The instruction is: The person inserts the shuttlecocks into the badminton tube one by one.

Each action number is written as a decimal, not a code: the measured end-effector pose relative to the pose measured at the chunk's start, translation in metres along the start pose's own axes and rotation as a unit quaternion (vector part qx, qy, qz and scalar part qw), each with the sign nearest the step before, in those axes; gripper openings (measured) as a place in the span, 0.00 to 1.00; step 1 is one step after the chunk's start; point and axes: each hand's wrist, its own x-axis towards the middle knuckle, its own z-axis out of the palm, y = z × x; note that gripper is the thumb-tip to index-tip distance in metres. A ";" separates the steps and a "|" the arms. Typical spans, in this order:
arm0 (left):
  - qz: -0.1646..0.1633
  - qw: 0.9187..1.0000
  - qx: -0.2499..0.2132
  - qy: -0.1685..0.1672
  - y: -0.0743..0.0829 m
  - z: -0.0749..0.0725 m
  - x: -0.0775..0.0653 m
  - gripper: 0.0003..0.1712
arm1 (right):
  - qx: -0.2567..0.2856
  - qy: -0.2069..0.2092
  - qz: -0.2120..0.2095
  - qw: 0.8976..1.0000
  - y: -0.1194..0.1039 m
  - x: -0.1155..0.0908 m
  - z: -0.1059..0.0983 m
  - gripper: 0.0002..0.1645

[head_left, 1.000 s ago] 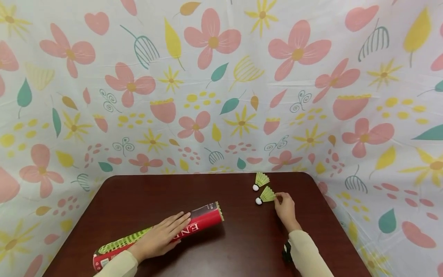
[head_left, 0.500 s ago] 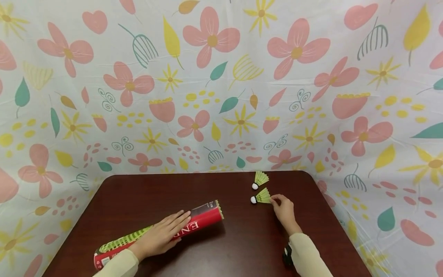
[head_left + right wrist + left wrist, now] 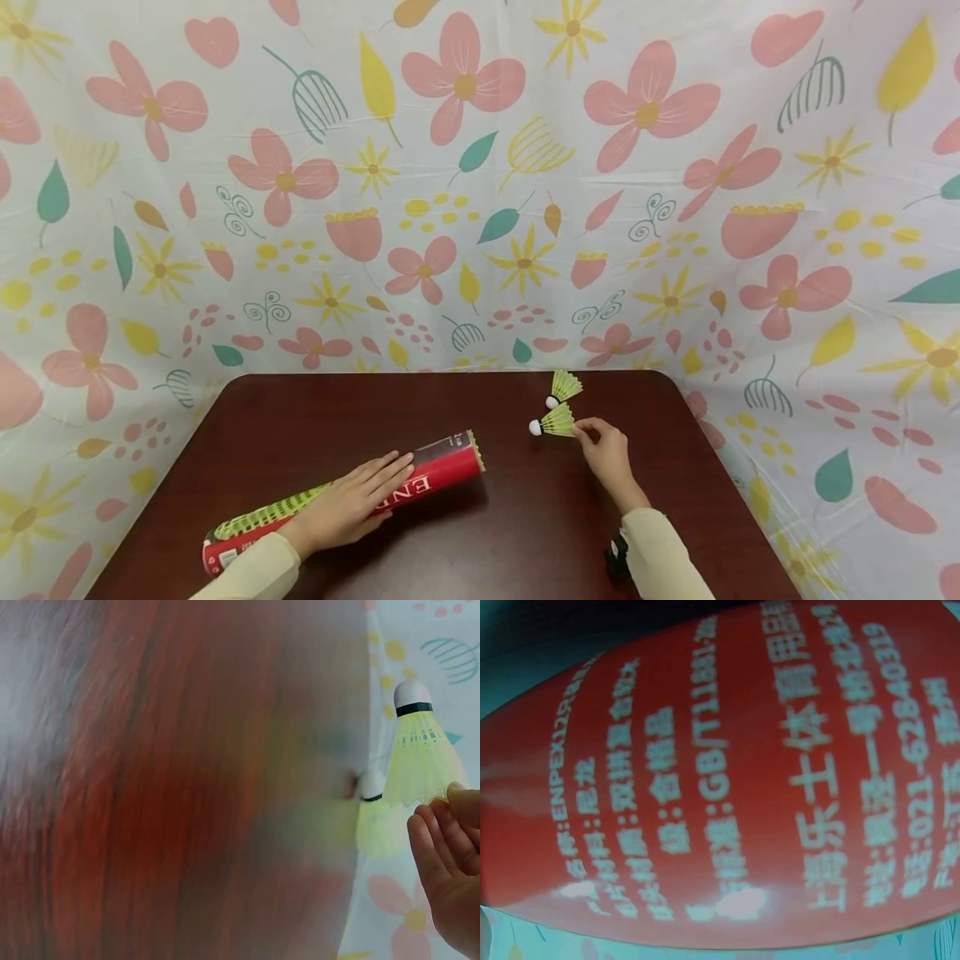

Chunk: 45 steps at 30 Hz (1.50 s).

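Observation:
My left hand point(image 3: 352, 504) lies over a red badminton shuttlecock tube point(image 3: 446, 464), fingers straight across its side. The tube rests at a slant on the table, with yellow shuttlecocks showing through its clear strip and at its right end. Printed red wall fills the left wrist view. My right hand point(image 3: 606, 458) pinches the skirt edge of a yellow shuttlecock point(image 3: 557, 422) between thumb and finger; its white cork points left. In the right wrist view that shuttlecock point(image 3: 424, 754) shows cork up. Just behind it lies a second shuttlecock point(image 3: 564, 387).
The dark brown table point(image 3: 360, 408) has rounded far corners. A white curtain point(image 3: 480, 208) with flower and leaf prints hangs behind and on both sides. A black device point(image 3: 617, 557) sits at the right wrist.
My right hand has moved left with the pinched shuttlecock, whose cork has shifted the same way. The left hand, the tube and the other shuttlecock keep their places.

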 end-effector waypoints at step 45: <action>-0.012 1.000 -0.007 -0.007 -0.002 -0.003 0.005 0.52 | 0.179 -0.075 -0.085 0.977 -0.103 -0.038 0.046 0.04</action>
